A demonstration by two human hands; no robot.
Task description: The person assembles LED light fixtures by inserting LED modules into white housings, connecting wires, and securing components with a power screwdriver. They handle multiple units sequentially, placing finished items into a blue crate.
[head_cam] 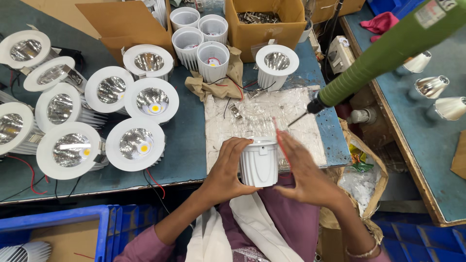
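Note:
My left hand grips a white finned lamp housing at the near edge of the table, above my lap. My right hand is on its right side, fingers extended, with a thin red wire running up from between the fingers. A green electric screwdriver hangs in from the upper right, its bit pointing down-left just above my right hand. A small metal clip lies on the plastic-wrapped work pad.
Several finished white downlights with shiny reflectors crowd the left of the blue-grey table. Empty white housings and cardboard boxes stand at the back. Blue crates sit below left. Bare reflectors lie on a right-hand bench.

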